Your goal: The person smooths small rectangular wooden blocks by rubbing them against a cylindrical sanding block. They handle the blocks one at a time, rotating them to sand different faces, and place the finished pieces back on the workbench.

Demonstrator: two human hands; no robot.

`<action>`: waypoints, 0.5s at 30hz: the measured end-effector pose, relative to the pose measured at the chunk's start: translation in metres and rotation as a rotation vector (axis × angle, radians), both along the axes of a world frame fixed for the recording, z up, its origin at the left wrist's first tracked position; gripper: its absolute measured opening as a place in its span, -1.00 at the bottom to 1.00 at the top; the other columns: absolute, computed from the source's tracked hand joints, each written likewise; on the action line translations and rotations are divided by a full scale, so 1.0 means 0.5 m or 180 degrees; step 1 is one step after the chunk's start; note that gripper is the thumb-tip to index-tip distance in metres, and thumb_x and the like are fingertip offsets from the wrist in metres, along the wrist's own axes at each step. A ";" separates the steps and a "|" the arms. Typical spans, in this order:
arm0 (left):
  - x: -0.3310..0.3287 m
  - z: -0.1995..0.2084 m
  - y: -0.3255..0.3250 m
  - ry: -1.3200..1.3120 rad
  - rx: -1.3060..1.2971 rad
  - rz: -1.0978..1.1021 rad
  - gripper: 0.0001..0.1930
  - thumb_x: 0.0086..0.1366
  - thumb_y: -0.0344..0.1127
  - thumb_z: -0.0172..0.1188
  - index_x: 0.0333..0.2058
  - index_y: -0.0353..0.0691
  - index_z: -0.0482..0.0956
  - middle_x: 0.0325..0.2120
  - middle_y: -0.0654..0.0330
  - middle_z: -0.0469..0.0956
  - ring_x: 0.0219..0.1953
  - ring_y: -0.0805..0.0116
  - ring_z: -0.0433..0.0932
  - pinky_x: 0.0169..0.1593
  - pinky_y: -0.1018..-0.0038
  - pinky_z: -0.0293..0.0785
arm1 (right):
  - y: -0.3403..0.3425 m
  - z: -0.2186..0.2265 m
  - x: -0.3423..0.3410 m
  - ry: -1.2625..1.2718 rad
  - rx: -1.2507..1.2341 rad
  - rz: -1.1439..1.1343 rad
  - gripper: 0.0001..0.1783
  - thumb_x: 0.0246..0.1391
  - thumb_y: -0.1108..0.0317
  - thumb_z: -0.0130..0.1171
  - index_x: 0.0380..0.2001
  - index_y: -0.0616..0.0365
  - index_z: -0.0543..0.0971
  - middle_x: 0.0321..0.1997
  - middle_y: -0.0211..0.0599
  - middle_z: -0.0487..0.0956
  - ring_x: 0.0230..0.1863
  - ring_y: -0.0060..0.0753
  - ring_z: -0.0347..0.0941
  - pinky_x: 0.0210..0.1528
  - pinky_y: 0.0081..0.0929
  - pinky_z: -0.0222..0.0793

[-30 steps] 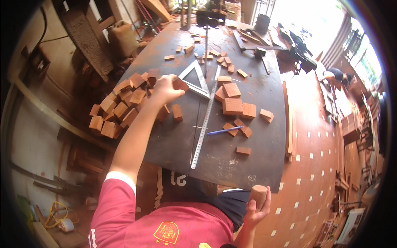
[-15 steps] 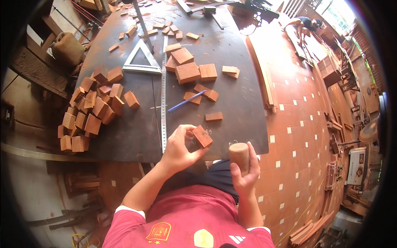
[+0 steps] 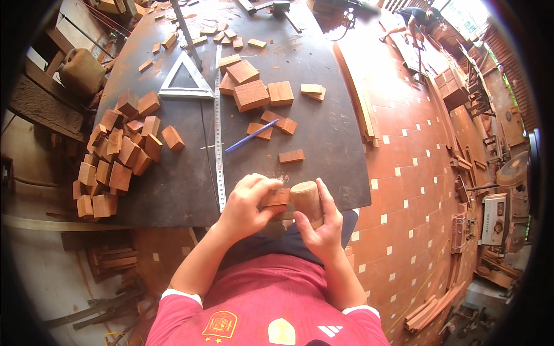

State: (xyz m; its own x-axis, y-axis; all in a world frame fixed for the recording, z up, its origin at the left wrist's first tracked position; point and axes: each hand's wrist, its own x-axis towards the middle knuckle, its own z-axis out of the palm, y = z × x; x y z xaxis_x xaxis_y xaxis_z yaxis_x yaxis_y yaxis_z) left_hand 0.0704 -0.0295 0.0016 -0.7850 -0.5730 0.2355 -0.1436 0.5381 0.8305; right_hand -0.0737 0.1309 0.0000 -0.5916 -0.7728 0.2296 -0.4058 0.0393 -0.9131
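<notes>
My left hand (image 3: 252, 203) grips a small reddish-brown wooden block (image 3: 277, 197) between thumb and fingers, low over the table's near edge. Wrapped in my right hand (image 3: 321, 226) is a tan cylinder (image 3: 306, 199) with a flat, pale round top; its exact kind I cannot make out. The block's right side meets or nearly meets the cylinder's side. Just beyond the hands, a single wooden block (image 3: 291, 156) lies on the dark table (image 3: 323, 167). A blue pen (image 3: 251, 136) rests across smaller blocks farther off.
A pile of wooden blocks (image 3: 130, 151) sits at the left. Larger blocks (image 3: 251, 96) are grouped mid-table near a white metal triangle (image 3: 187, 92) and a long measuring strip (image 3: 219, 132). Another person (image 3: 416, 20) bends over at the far right. Long boards (image 3: 353, 92) run along the table's right side.
My right hand has brought the cylinder left, up against or close to the block. The block has turned more level in my left hand. The whole view has shifted slightly.
</notes>
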 end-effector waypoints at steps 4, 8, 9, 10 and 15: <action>-0.007 -0.020 0.018 0.0160 -0.0302 0.0157 -0.55 0.05 -0.48 0.55 -0.05 -0.24 0.65 -0.11 0.02 0.66 -0.04 -0.06 0.64 0.08 0.18 0.56 | -0.005 0.010 0.004 0.0425 0.0100 -0.0034 -0.09 0.02 0.40 0.52 0.42 0.40 0.37 0.11 0.23 0.65 0.06 0.11 0.68 0.13 -0.21 0.59; 0.001 -0.030 0.039 0.0249 -0.0370 0.0164 -0.53 0.06 -0.52 0.50 -0.01 -0.24 0.63 -0.11 0.01 0.67 -0.03 -0.09 0.64 0.13 0.16 0.51 | 0.011 0.022 0.017 0.0849 -0.0078 0.0032 -0.12 -0.02 0.42 0.51 0.37 0.46 0.40 0.03 0.22 0.65 -0.01 0.13 0.68 0.08 -0.18 0.61; 0.003 -0.029 0.045 0.0244 -0.0370 0.0177 -0.54 0.06 -0.52 0.50 -0.02 -0.24 0.63 -0.11 0.01 0.67 -0.03 -0.09 0.64 0.14 0.16 0.51 | 0.013 0.026 0.019 0.0849 -0.0040 0.0038 -0.13 -0.02 0.42 0.51 0.36 0.47 0.41 0.02 0.21 0.65 -0.02 0.13 0.68 0.08 -0.17 0.61; 0.004 -0.029 0.048 0.0237 -0.0369 0.0190 -0.54 0.06 -0.52 0.49 -0.02 -0.24 0.63 -0.11 0.01 0.67 -0.03 -0.09 0.64 0.14 0.15 0.51 | 0.014 0.032 0.022 0.0848 -0.0002 0.0042 -0.13 -0.02 0.43 0.51 0.35 0.48 0.42 0.00 0.20 0.65 -0.03 0.13 0.67 0.07 -0.16 0.61; -0.005 -0.030 0.046 0.0384 -0.0252 0.0285 -0.59 0.08 -0.61 0.43 -0.06 -0.29 0.61 -0.17 -0.05 0.67 -0.14 -0.13 0.66 -0.05 0.16 0.61 | -0.040 0.050 0.010 0.1109 0.0091 0.0015 -0.14 -0.02 0.43 0.51 0.36 0.47 0.42 -0.07 0.16 0.65 -0.12 0.12 0.66 -0.01 -0.14 0.64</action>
